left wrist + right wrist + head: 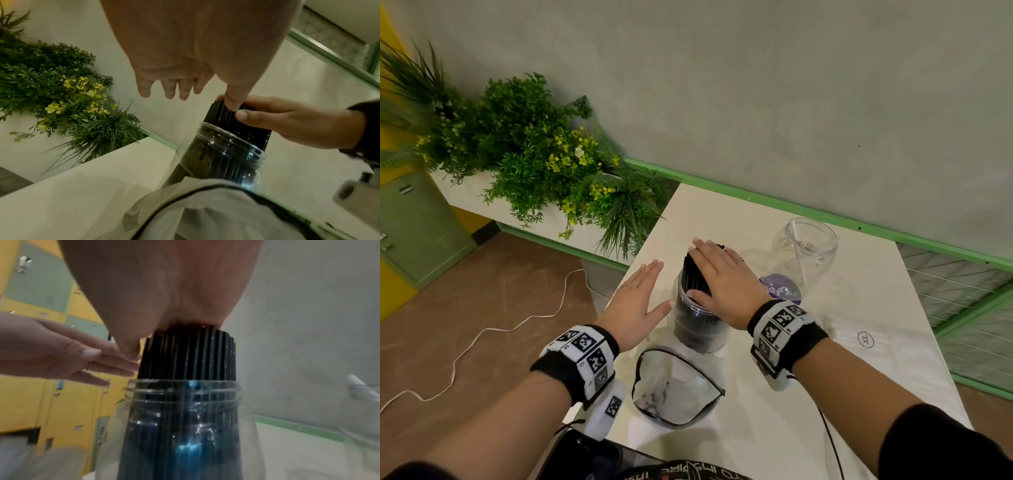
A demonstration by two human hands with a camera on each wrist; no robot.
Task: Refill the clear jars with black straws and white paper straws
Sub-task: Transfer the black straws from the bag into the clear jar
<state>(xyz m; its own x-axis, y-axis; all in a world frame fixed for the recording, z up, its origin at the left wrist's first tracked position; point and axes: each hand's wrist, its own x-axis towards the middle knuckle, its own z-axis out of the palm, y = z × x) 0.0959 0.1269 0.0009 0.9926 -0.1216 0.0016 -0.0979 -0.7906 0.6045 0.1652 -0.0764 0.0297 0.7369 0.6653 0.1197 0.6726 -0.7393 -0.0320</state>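
While the right hand (719, 281) lies flat on top of the black straws (697, 274), fingers straight and thumb against the side of the bundle, the straws stand packed in the near jar (700, 322) with their upper ends well above its rim. Left hand (635, 301): open, fingers straight and together, held just beside the jar on its left, gripping nothing; the right wrist view shows its fingertips close to the bundle, contact not certain. Far jar (806, 253): clear, lidless, standing well apart toward the back of the worktop (876, 377), holding what looks like a single white paper straw (799, 253); its refill is judged not yet done. Purple lid (780, 289): lying between the two jars. Clear plastic bag (674, 390): slack, black-edged, just in front of the near jar, apparently nearly emptied. Risks, as judged: the jar is light plastic and nobody grips it, so an off-centre push from the flat palm could tip or slide it toward the left edge of the worktop, which is near; the left hand is placed to catch this but is not bracing. Straws pressed hard in a tight bundle may buckle or kink. Uneven ends may spring up when the palm lifts. A toppled jar would scatter straws onto the bag or the floor.
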